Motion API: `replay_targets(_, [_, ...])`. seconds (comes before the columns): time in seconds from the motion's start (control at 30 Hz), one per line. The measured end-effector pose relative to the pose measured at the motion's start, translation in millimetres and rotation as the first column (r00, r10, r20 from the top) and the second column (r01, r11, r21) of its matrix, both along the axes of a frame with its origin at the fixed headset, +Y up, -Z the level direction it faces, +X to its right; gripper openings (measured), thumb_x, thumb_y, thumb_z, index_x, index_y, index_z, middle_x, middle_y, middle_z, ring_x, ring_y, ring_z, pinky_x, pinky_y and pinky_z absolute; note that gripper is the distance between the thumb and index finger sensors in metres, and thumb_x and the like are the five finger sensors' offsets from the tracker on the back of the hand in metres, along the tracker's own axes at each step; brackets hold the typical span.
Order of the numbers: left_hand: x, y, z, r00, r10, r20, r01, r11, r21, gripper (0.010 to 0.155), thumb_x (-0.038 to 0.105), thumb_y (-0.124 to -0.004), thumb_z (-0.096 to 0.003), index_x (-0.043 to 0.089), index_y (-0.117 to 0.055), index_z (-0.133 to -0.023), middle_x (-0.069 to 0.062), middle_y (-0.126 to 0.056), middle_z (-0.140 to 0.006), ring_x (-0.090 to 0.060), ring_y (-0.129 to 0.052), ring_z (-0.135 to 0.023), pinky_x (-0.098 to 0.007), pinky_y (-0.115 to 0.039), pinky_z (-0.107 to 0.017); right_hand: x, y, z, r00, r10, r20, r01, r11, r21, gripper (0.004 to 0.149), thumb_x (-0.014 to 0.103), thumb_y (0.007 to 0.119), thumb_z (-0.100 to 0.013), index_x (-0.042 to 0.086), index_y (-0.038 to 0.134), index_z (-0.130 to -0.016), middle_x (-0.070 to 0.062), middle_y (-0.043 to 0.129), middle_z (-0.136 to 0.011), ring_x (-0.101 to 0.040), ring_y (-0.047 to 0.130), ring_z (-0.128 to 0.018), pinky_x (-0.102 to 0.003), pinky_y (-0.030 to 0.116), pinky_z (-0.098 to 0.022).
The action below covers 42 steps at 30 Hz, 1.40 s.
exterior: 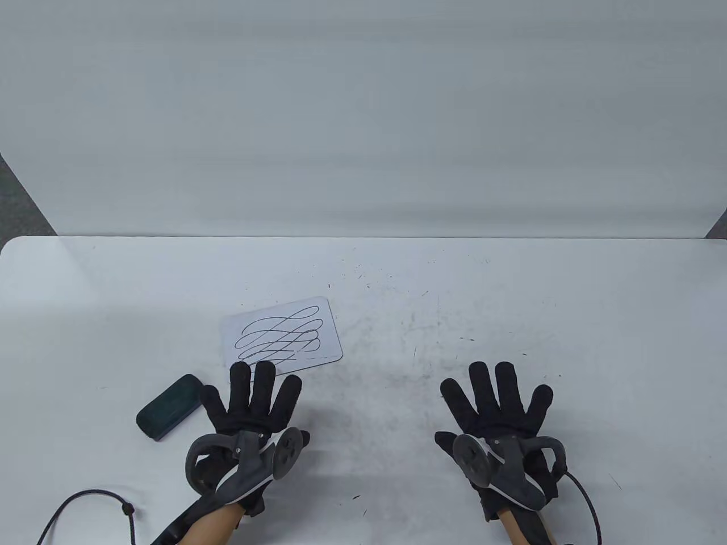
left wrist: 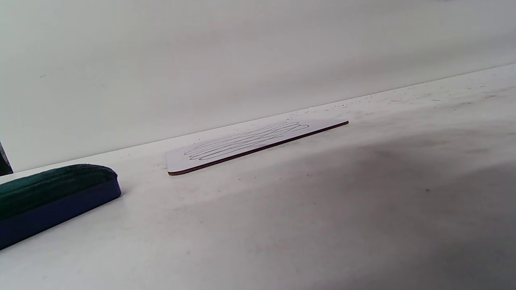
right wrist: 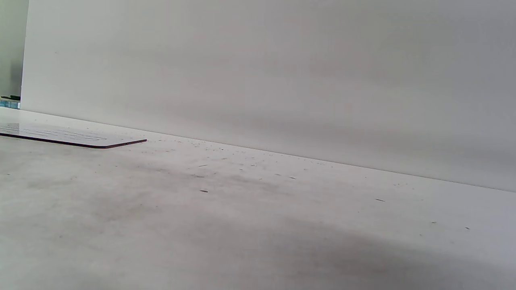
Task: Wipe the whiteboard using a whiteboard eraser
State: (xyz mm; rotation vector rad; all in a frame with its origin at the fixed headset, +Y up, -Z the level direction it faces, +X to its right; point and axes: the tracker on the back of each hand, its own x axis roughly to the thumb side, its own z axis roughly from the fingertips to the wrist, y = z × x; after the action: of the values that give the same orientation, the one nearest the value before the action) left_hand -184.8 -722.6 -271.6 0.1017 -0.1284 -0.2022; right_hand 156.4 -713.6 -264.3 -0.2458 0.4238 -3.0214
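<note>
A small white whiteboard (exterior: 283, 336) with black scribbles lies flat on the table, left of centre. It also shows in the left wrist view (left wrist: 250, 143) and at the left edge of the right wrist view (right wrist: 60, 135). A dark green and blue eraser (exterior: 169, 407) lies to the board's lower left, also in the left wrist view (left wrist: 52, 199). My left hand (exterior: 255, 400) rests flat with fingers spread, just below the board and right of the eraser, holding nothing. My right hand (exterior: 500, 400) rests flat and spread on the table's right side, empty.
The white table (exterior: 397, 295) has dark smudges and specks around its middle. A white backdrop wall (exterior: 363, 113) stands along the far edge. A black cable (exterior: 85, 505) loops at the near left, another (exterior: 588, 505) trails from the right wrist.
</note>
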Motion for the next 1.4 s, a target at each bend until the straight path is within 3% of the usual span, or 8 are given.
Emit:
replay_targets(0.4, [1,2,-9,1.0,0.003,0.001,-0.003,1.0,-0.025,0.091,0.069,-0.057,-0.0394,0.038,-0.01,-0.11,-0.01,-0.004,-0.12,-0.05,-0.001,-0.11,-0.084,-0.019,-0.068,2,-1,0,1.0,0.001,0.021,-0.001,0.999,-0.033,0.077,0.072,0.05,-0.035,0.045,0.017,-0.099,-0.005,0.019,-0.118,-0.042,0.013,-0.105,-0.081,0.01,-0.059])
replay_targets(0.63, [-34,22,-67,0.988,0.006,-0.154,-0.023,0.994,-0.106,0.089,0.066,-0.059,-0.0401,0.04,-0.012,-0.111,-0.007,-0.007,-0.122,-0.045,-0.004,-0.114,-0.08,-0.022,-0.074,5,1,-1,0.999,-0.012,0.032,0.014,0.999,-0.046,0.077,0.072,0.05,-0.035,0.044,0.018,-0.099,-0.006,0.021,-0.118,-0.042,0.014,-0.105,-0.081,0.01,-0.059])
replay_targets(0.77, [-63,24,-109,0.964,0.08,-0.252,-0.127,0.976,-0.175,0.086,0.063,-0.062,-0.0416,0.041,-0.017,-0.111,-0.004,-0.012,-0.124,-0.044,-0.007,-0.115,-0.078,-0.023,-0.075,6,1,-3,0.998,-0.034,0.052,0.037,0.997,-0.062,0.077,0.071,0.051,-0.035,0.044,0.018,-0.099,-0.007,0.022,-0.118,-0.042,0.014,-0.105,-0.081,0.011,-0.059])
replay_targets(0.87, [-79,18,-136,0.948,0.039,-0.316,-0.115,0.967,-0.226,0.084,0.06,-0.062,-0.0428,0.04,-0.018,-0.111,-0.002,-0.015,-0.124,-0.042,-0.01,-0.116,-0.077,-0.024,-0.076,7,1,-3,0.998,-0.03,0.054,0.033,0.998,-0.061,0.077,0.071,0.051,-0.035,0.043,0.019,-0.099,-0.007,0.023,-0.118,-0.042,0.015,-0.105,-0.081,0.011,-0.059])
replay_targets(1.03, [-100,-11,-169,0.917,-0.009,-0.398,-0.14,0.929,-0.343,0.071,0.046,-0.059,-0.0483,0.038,-0.025,-0.111,0.002,-0.027,-0.123,-0.031,-0.015,-0.117,-0.068,-0.026,-0.08,12,2,-3,0.997,-0.052,0.065,0.058,0.995,-0.079,0.078,0.07,0.052,-0.035,0.042,0.021,-0.1,-0.009,0.026,-0.118,-0.043,0.017,-0.105,-0.081,0.012,-0.059])
replay_targets(1.23, [-112,-40,-186,0.885,-0.131,-0.446,-0.13,0.851,-0.508,0.069,0.045,-0.056,-0.0486,0.04,-0.024,-0.109,0.006,-0.025,-0.122,-0.026,-0.014,-0.116,-0.063,-0.024,-0.081,12,3,-4,0.997,-0.051,0.06,0.056,0.995,-0.088,0.077,0.07,0.052,-0.035,0.042,0.022,-0.1,-0.009,0.027,-0.118,-0.043,0.018,-0.105,-0.081,0.012,-0.059])
replay_targets(1.4, [-118,-51,-191,0.862,-0.077,-0.501,-0.257,0.785,-0.563,0.07,0.045,-0.052,-0.0477,0.039,-0.014,-0.106,0.007,-0.014,-0.119,-0.025,-0.007,-0.114,-0.064,-0.021,-0.08,11,2,-4,0.997,-0.05,0.055,0.055,0.994,-0.093,0.078,0.07,0.052,-0.035,0.041,0.022,-0.1,-0.009,0.028,-0.117,-0.043,0.018,-0.105,-0.081,0.012,-0.059])
